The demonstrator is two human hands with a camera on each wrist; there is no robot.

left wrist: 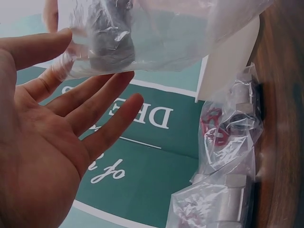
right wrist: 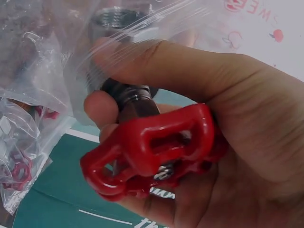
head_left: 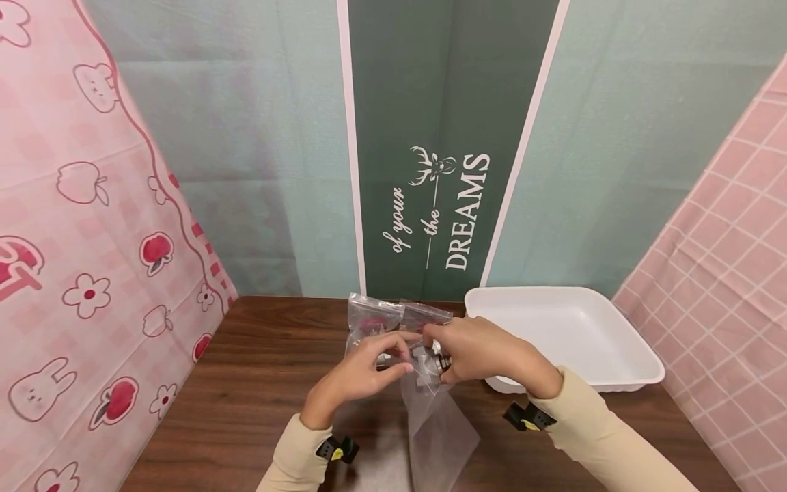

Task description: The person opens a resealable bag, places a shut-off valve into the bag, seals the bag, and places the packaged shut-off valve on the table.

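My right hand (head_left: pixel 486 348) grips a valve with a red handwheel (right wrist: pixel 142 142), fingers curled round its dark metal neck. The threaded metal end (right wrist: pixel 116 20) of the valve sits inside a clear zip bag (head_left: pixel 439 437), while the handwheel is outside, against my palm. My left hand (head_left: pixel 369 365) pinches the edge of that bag between thumb and index finger, its other fingers spread below. Through the plastic, the grey valve body (left wrist: pixel 111 38) shows in the left wrist view. The bag's lower part hangs down toward me over the table.
Behind my hands lie two bagged valves, the left one in a zip bag (head_left: pixel 374 314), the right one in another (head_left: pixel 424 313). A white plastic tray (head_left: pixel 553 335) stands at the right on the dark wooden table (head_left: pixel 246 383). Printed cloths hang behind and at both sides.
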